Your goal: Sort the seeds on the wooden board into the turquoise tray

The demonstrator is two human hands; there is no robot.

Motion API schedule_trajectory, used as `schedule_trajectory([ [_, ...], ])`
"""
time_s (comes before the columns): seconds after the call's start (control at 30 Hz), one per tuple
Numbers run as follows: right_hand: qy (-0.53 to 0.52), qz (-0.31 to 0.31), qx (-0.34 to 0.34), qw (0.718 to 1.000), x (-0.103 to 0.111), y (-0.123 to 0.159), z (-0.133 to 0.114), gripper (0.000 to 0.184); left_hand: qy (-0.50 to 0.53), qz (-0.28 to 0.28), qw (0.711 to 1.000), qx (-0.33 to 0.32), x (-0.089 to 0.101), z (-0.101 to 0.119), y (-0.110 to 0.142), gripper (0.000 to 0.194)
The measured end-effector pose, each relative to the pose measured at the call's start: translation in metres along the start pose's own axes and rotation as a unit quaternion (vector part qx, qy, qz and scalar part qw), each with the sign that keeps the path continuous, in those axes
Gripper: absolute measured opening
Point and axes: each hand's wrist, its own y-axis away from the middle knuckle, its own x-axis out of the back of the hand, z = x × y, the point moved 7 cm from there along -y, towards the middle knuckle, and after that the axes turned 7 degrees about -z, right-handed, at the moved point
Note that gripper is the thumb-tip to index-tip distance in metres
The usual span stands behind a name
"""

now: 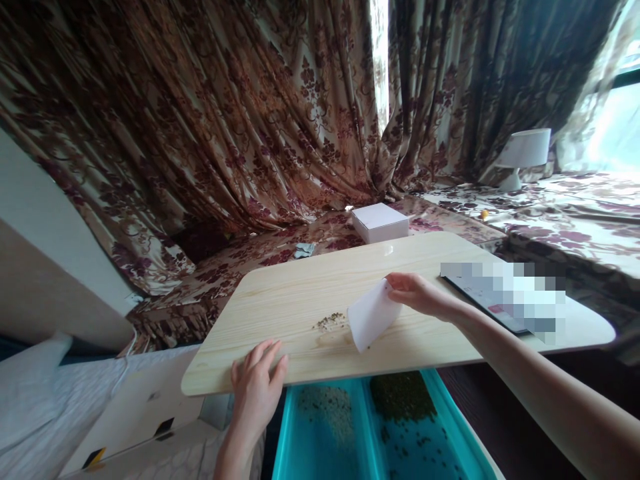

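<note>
My right hand (406, 289) pinches a white sheet of paper (373, 313) by its upper right corner. The sheet is tilted, its lower edge at the tabletop. Just left of it lies a small scatter of brown and pale grains (331, 322), too small to name. My left hand (261, 373) rests on the near edge of the pale wooden table (280, 293), fingers stretched out and holding nothing. Below that edge stands a turquoise two-compartment tray (367, 427). Whitish grains (333, 408) lie in its left compartment, dark greenish-brown bits (404, 395) in its right one.
A dark-edged flat device (480, 300), partly blurred out, lies on the table's right side. Behind the table are a white box (381, 223) and a folded grey-blue cloth (304, 250). A white lamp (525, 148) stands far right. Left below is a large flat carton (145, 407).
</note>
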Motion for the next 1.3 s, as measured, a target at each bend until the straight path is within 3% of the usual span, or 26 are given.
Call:
schedule_trajectory([
  [0.2,0.002,0.012,-0.001,1.0,0.008,0.026,-0.014,0.026,0.0,0.034,0.999,-0.01,0.011,0.017,0.007,0.035],
  [0.37,0.0,0.047,0.004,0.999,0.026,0.046,-0.026,0.036,0.002,0.049,0.999,-0.012,0.019,0.03,0.012,0.036],
  [0.5,-0.002,0.112,0.016,0.994,0.04,0.041,-0.027,0.049,0.002,0.047,0.999,-0.008,0.019,0.03,0.011,0.036],
  [0.63,-0.011,0.143,0.021,0.989,0.036,0.028,-0.023,0.053,0.003,0.042,0.999,-0.009,0.019,0.03,0.011,0.036],
  [1.0,-0.03,0.132,0.0,0.991,0.02,0.015,-0.015,0.056,0.005,0.04,0.999,-0.004,0.02,0.031,0.013,0.036],
  [1.3,-0.035,0.093,-0.034,0.994,0.018,0.024,-0.013,0.062,-0.012,0.055,0.998,-0.015,0.019,0.03,0.012,0.034],
])
